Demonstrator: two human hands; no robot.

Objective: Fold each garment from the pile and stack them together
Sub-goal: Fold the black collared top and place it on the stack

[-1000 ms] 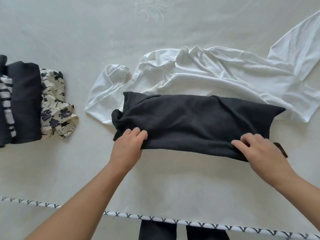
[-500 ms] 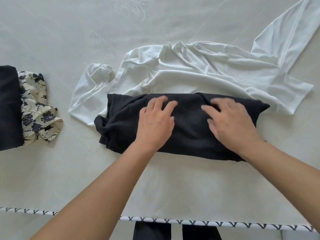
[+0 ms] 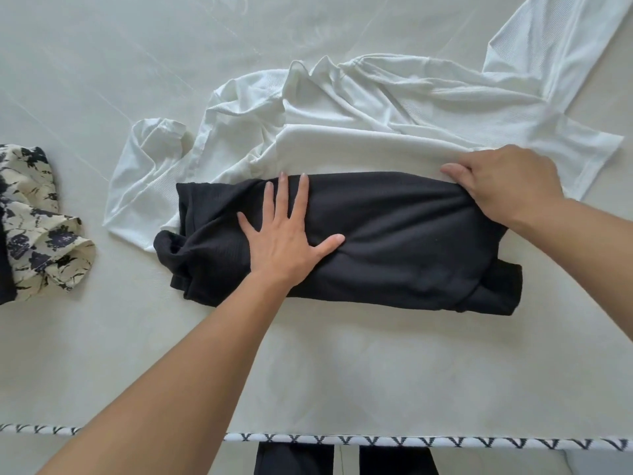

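Vs half a sec ago: right hand (image 3: 507, 181) has slid out from the middle to the right end of the black garment (image 3: 394, 241), and left hand (image 3: 284, 238) now lies spread flat where before its fingers were close together. Folded pile has drifted further out of view at left.

Black garment: folded into a long band, long axis running left-right, bunched end pointing left, a lower layer poking out at right. Lies mid-mattress (image 3: 308, 365), far edge overlapping the crumpled white shirt (image 3: 394, 108).

Left fingers straight, splayed, pressing down. Right fingers curled over the garment's upper right corner, grasping it.

Floral-print garment (image 3: 41, 221) at left, well apart.
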